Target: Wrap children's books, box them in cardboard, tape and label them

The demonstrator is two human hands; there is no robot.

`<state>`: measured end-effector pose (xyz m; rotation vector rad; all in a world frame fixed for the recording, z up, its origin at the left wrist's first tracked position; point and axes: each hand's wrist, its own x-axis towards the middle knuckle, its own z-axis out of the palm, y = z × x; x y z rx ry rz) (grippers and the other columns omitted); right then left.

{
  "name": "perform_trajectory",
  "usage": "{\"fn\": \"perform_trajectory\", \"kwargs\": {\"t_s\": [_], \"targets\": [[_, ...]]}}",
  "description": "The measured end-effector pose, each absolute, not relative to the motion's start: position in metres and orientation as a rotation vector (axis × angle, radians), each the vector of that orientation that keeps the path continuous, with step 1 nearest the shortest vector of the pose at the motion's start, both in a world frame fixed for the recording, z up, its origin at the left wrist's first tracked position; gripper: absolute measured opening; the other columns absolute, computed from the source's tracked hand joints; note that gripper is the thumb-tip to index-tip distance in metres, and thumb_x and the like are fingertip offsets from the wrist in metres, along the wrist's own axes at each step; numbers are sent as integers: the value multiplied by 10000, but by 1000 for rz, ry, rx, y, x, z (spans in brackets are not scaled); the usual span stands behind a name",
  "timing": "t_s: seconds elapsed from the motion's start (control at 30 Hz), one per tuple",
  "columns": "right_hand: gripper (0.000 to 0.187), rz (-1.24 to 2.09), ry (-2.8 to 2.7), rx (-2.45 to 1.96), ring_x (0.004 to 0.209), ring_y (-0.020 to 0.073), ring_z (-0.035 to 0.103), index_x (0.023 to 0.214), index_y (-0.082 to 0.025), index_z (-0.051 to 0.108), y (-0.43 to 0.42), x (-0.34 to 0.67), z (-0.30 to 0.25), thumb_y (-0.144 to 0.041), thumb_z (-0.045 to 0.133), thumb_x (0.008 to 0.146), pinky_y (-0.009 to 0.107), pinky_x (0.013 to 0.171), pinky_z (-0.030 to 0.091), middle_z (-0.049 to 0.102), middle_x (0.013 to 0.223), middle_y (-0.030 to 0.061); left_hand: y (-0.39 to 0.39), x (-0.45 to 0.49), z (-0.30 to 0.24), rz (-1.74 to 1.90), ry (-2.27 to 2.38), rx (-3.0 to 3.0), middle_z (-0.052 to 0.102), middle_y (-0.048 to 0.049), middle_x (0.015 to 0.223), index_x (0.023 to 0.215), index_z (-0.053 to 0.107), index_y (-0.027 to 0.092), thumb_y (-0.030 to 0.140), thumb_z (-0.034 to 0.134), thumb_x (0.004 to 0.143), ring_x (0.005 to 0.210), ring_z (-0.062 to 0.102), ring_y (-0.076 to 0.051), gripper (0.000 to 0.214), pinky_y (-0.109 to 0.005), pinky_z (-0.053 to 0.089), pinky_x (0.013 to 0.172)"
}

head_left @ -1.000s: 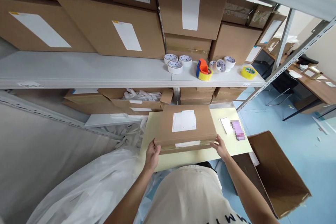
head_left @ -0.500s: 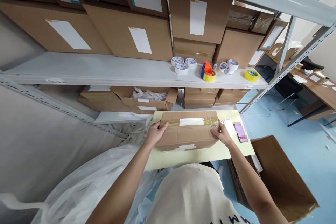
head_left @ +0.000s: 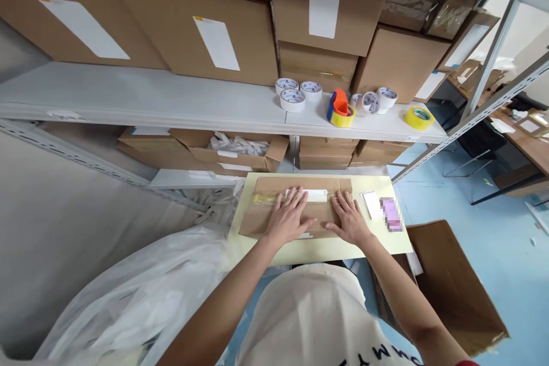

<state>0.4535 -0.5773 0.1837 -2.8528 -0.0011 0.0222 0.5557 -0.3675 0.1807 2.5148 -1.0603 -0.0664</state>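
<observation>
A cardboard box (head_left: 261, 214) lies on a pale yellow tabletop (head_left: 274, 254), and it looks flat. Clear yellowish tape and a white label (head_left: 316, 195) run across its upper face. My left hand (head_left: 290, 216) rests on the cardboard with fingers spread, its fingertips over the label's left end. Just right of the label, my right hand (head_left: 349, 218) presses flat with fingers apart. Neither hand grips anything. To the right of the box lie a white card (head_left: 371, 205) and a purple phone-like item (head_left: 392, 214), blurred out.
A grey shelf (head_left: 206, 97) behind holds large cartons (head_left: 206, 40), white tape rolls (head_left: 293, 100), an orange-and-blue tape dispenser (head_left: 341, 107) and yellow tape (head_left: 418, 118). An open carton (head_left: 450, 286) stands on the floor at right; white plastic sheeting (head_left: 150, 291) piles at left.
Both hands have left the box's ends and moved inward onto its top, fingers now spread. The box has gone from standing tall to looking flattened. The view has shifted slightly.
</observation>
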Motion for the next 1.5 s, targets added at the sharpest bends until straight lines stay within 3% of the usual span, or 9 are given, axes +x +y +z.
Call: {"fn": "perform_trajectory", "kwargs": {"t_s": [0.13,0.27,0.4,0.53,0.63,0.9,1.1,1.3,1.5], "targets": [[915,0,-87,-2682,1496,394,104,1548,-169,228,-581,451,179,-696,496,849,648,1137,218,191,1612,183,-366,559,178,-117,-1017,2592,315,-153,1576,1497,368,196,607,461,876,1467,244,-363,751,-585,173,1169],[899,-251,-47,-2351,1507,323,122,1567,-207,104,-606,437,154,-641,490,881,549,1156,275,93,1638,153,-389,542,183,-117,-860,2606,225,-209,1596,1530,273,139,598,433,889,1484,158,-395,805,-638,189,1141],[658,-349,356,-2302,1474,273,272,1555,-192,172,-673,419,102,-404,394,973,511,1144,330,286,1589,164,-450,498,198,-272,-1019,2274,201,-147,1617,1556,197,210,562,440,899,1496,147,-343,785,-556,233,1169],[709,141,594,-2604,1465,292,288,1540,-115,222,-749,410,56,-77,414,858,545,1142,314,339,1554,211,-533,460,187,-613,-1279,1866,391,-105,1547,1442,453,259,557,530,857,1441,333,-301,661,-465,256,1190],[758,505,433,-2804,1483,284,240,1520,-106,279,-778,412,38,28,406,784,542,1171,246,278,1586,189,-585,453,150,-919,-1011,1868,534,-159,1428,1264,615,176,497,517,865,1346,473,-296,521,-439,351,1132],[516,600,87,-2917,1333,296,451,1356,-92,506,-777,410,35,-11,276,901,484,1057,381,466,1468,209,-612,458,69,-1187,-194,1895,725,-153,1069,876,664,169,529,585,765,1067,650,-313,384,-404,457,952],[343,665,-31,-2882,895,233,660,1037,-145,675,-790,410,43,-13,393,893,333,816,451,726,965,138,-618,459,58,-1124,-15,1869,704,-79,843,697,573,200,573,556,754,913,651,-271,378,-369,470,837],[251,542,-39,-2888,817,209,625,981,-161,665,-801,413,51,-59,443,921,287,663,385,712,901,111,-630,471,61,-1070,144,1808,692,-98,973,781,583,200,597,534,779,945,658,-253,399,-330,473,757],[253,-88,-152,-2891,742,198,529,751,-189,640,-801,404,54,-198,509,967,300,642,357,635,710,62,-646,482,78,-1017,359,1574,682,-118,1111,975,624,208,654,594,739,958,668,-229,505,-305,479,721]]}}
